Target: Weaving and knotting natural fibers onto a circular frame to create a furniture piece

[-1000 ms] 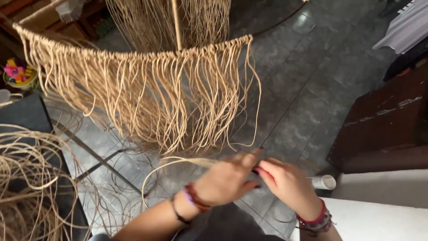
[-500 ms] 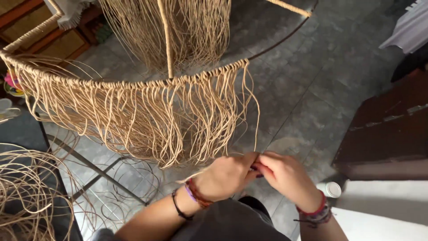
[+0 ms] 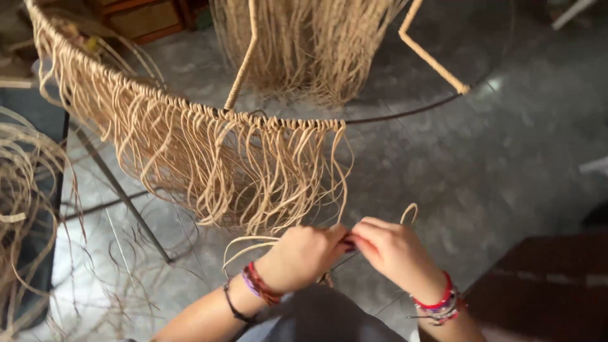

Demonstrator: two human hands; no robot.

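Above both hands, a curved metal hoop (image 3: 405, 114) carries a fringe of pale rattan strands (image 3: 240, 171). The left hand (image 3: 304, 256) and right hand (image 3: 392, 250) meet fingertip to fingertip, pinching one thin looped strand (image 3: 410, 212). Loose coiled cane (image 3: 25, 209) lies far left.

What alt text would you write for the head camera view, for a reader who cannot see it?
Two bare hands, the left hand and the right hand, meet fingertip to fingertip and pinch a thin tan fibre strand. Above them a dark metal hoop carries a knotted fringe of long tan fibre strands over a grey stone floor. Both wrists wear colourful bracelets.
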